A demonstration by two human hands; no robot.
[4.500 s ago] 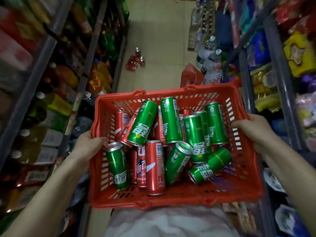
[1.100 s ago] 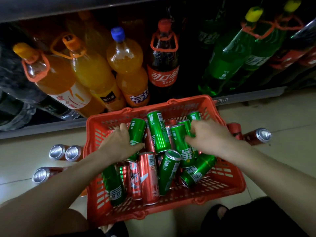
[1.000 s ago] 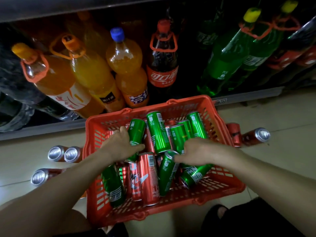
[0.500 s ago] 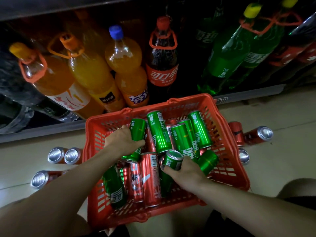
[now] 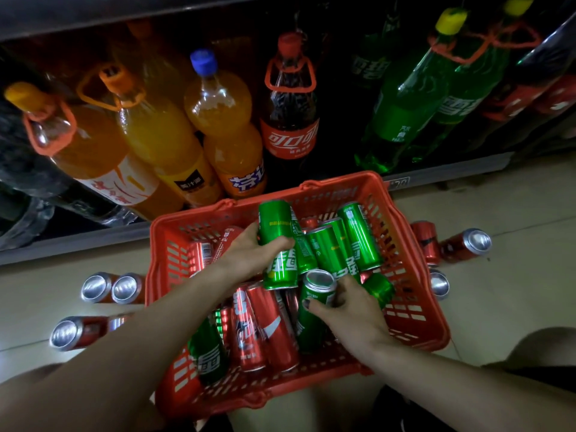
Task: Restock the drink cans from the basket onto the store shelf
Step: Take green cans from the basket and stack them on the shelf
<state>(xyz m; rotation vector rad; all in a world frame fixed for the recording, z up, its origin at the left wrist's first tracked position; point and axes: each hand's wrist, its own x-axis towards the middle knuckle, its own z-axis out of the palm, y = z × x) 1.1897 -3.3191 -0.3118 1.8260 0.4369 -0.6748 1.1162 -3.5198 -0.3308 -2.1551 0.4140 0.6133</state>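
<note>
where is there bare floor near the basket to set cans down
Bare tiles lie right of the red basket, past the floor cans there, and left between the standing cans and the shelf edge. Inside the basket it is crowded.

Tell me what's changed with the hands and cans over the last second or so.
The left hand has lifted its green can up out of the pile. The right hand moved toward the near side and now grips another green can by its top. The red basket and the floor cans stayed put.
</note>
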